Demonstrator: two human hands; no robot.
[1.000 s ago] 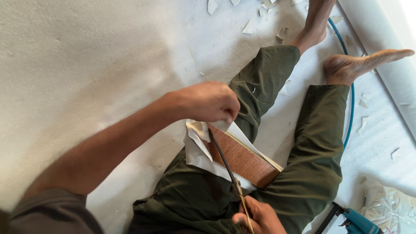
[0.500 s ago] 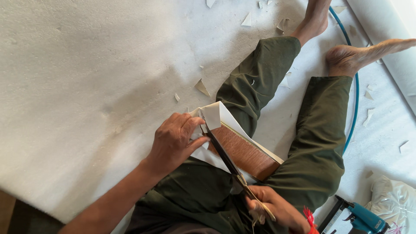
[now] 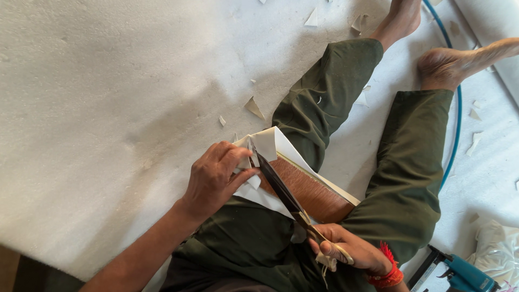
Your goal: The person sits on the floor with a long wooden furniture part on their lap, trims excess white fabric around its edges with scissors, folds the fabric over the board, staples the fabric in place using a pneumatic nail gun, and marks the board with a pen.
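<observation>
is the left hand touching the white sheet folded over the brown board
Touching. The head view shows the left hand pinching the white sheet at the corner of the brown board, its fingers pressed on the fold beside the long dark scissors.

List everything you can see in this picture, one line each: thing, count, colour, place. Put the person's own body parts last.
Scissors: one, dark blades, pale handles, across the lap, blades at the white sheet.
White sheet: one, white, folded over the panel's upper end.
Panel: one, brown with a pale edge, on the lap.
Foam sheet: one, white, covering the floor at left.
Scraps: many, white, strewn over the floor.
Hose: one, blue, curving past the feet.
Power tool: one, teal, bottom right.
Plastic wrap: one, clear white, right edge.
Wrist thread: one, red, right wrist.
Trousers: one pair, olive green.
Feet: two, bare, top right.
Left hand: grip on the white sheet.
Right hand: grip on the scissors' handles.
</observation>
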